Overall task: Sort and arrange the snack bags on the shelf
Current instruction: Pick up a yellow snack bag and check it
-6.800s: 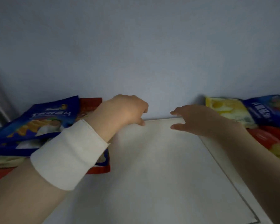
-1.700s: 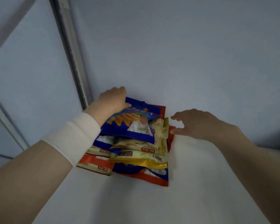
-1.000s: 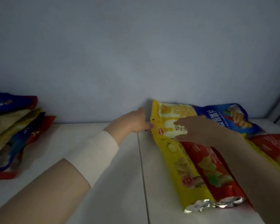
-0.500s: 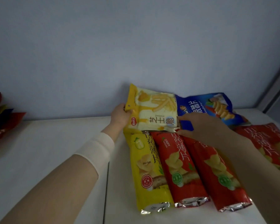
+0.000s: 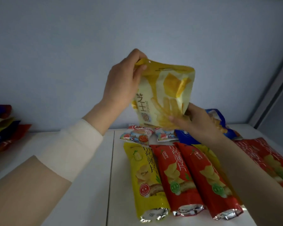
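White shelf boards (image 5: 82, 168) are backed by a pale blue wall (image 5: 55, 46). A yellow fries bag (image 5: 167, 95) is held upright, clear of the shelf. Its top corner is pinched by the left hand (image 5: 121, 85), and its lower edge is gripped by the curled fingers of the right hand (image 5: 196, 123). Below that bag two small packets (image 5: 137, 136) are laid, and nearer than these a yellow long bag (image 5: 145, 180) and two red long bags (image 5: 175, 176) are lined side by side. A mixed stack (image 5: 5, 128) is seen well to the bag's left.

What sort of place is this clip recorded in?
Probably a storage or shop-style shelf bay: a white shelf board against a plain back wall, long chip bags laid side by side, another pile of bags at the left. Whether shop or home cannot be told.
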Tool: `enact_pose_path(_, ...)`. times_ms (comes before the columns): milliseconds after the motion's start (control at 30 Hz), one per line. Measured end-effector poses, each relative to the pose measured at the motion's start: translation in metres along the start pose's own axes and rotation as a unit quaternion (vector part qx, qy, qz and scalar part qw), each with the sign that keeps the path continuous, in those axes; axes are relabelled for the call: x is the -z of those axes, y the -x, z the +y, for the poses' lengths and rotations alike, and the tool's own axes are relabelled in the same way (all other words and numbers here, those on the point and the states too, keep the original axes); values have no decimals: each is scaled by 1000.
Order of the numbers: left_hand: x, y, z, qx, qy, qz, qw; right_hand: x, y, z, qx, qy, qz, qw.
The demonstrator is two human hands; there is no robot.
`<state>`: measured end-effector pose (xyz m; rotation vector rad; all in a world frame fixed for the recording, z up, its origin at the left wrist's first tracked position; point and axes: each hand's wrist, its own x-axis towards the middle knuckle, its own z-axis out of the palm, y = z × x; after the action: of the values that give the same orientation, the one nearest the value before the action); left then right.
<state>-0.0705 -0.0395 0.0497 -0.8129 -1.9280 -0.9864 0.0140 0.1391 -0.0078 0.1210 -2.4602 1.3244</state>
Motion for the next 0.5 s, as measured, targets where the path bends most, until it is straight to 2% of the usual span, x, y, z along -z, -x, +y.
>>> enact_pose_path(67, 4, -3, 9, -1, 5, -3, 1000, -5, 2, -5, 5, -51, 2, 999)
enact_pose_path(133, 8, 1, 10, 1, 7, 31, 1000, -7, 3, -11, -2, -83, 25, 996)
enact_pose_path(200, 8, 11, 2, 48, -3, 58, 997, -6, 3, -15, -32, -131, 56, 989)
enact_pose_path(267, 5, 28, -2, 179, 55, 11, 982, -4, 3, -15, -74, -192, 69, 976)
enact_pose_path(333, 4, 42, -2, 317, 175, -94, 927, -4, 4, -14, -98, -230, 57, 967)
enact_pose_path(367, 4, 48, -2, 353, 238, -147, 893, -5, 4, -13, -104, -238, 45, 965)
enact_pose_path(400, 4, 52, -2, 362, 273, -176, 874, -6, 4, -13, -109, -246, 35, 963)
enact_pose_path(500, 3, 56, -5, 338, 286, -146, 885, -9, 4, -13, -116, -258, 33, 959)
